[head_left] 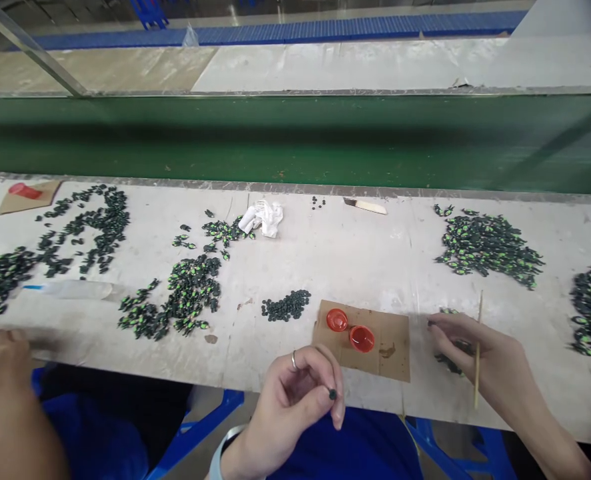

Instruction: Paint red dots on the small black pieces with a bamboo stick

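Observation:
My left hand (295, 393) is curled at the table's front edge, with a ring on one finger and a small dark bead-like piece (332, 394) pinched at the fingertips. My right hand (480, 360) holds a thin wooden stick (477, 360) upright and rests its fingers on a few dark pieces (448, 363). Between the hands lies a brown cardboard square (385, 340) with two small red caps (350, 330) on it. A small pile of plain dark pieces (285, 305) sits just left of the cardboard.
Heaps of dark pieces with green marks lie at the left (185, 297), far left (90, 227) and right (485, 243). A crumpled white cloth (263, 217), a knife (365, 206) and another person's hand (0, 373) are in view. A green conveyor belt (295, 140) runs behind.

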`<state>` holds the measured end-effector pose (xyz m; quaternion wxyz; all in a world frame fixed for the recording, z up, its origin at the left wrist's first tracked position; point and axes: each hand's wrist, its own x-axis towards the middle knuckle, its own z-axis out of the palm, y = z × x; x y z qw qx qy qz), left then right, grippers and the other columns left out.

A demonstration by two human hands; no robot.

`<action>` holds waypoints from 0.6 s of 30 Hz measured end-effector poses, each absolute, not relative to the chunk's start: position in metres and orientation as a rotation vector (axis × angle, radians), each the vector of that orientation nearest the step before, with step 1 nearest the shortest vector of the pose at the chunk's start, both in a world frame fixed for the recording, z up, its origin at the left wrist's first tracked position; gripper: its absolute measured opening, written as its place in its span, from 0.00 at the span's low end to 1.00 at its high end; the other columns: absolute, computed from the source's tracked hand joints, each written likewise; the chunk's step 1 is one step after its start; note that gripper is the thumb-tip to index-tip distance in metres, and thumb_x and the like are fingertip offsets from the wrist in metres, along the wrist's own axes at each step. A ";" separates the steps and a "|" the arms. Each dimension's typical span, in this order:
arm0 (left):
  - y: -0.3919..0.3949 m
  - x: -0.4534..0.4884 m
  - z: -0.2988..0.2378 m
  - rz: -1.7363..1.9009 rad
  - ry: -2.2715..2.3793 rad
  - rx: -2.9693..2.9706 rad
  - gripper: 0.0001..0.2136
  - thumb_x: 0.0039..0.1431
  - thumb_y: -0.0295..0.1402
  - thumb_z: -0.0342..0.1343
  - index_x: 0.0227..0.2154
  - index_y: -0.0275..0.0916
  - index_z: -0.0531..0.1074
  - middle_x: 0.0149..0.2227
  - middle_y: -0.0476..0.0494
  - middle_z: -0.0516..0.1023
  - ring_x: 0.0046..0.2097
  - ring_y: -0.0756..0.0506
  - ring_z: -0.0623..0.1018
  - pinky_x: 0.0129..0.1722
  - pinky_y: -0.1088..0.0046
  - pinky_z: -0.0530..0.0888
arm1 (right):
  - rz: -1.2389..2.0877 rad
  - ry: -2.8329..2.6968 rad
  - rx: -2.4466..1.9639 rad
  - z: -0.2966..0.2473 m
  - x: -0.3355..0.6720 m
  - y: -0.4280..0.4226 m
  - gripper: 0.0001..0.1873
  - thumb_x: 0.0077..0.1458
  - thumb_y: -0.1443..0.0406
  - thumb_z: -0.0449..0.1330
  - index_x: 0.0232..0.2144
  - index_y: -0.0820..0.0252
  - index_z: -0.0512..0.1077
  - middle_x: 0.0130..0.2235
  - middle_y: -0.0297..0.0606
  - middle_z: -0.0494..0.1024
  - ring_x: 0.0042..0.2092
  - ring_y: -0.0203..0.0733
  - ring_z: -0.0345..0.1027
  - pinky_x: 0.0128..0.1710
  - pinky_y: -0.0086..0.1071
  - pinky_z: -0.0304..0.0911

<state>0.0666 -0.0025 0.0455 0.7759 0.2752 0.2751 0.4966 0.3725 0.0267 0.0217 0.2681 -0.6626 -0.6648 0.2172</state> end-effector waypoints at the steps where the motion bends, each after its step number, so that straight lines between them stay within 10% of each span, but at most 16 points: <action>1: -0.002 0.067 0.045 1.080 0.603 0.614 0.08 0.67 0.37 0.64 0.34 0.39 0.76 0.33 0.51 0.70 0.27 0.56 0.73 0.30 0.79 0.73 | 0.623 -1.722 -1.802 0.023 0.369 0.027 0.09 0.57 0.58 0.66 0.35 0.57 0.81 0.30 0.36 0.85 0.29 0.43 0.82 0.27 0.29 0.77; 18: -0.007 0.076 0.071 1.194 0.879 1.194 0.10 0.66 0.20 0.60 0.41 0.42 0.80 0.36 0.46 0.85 0.38 0.48 0.83 0.40 0.76 0.79 | 1.291 -1.444 -1.297 0.100 0.275 -0.017 0.14 0.60 0.60 0.69 0.46 0.30 0.80 0.35 0.25 0.85 0.35 0.38 0.82 0.36 0.25 0.80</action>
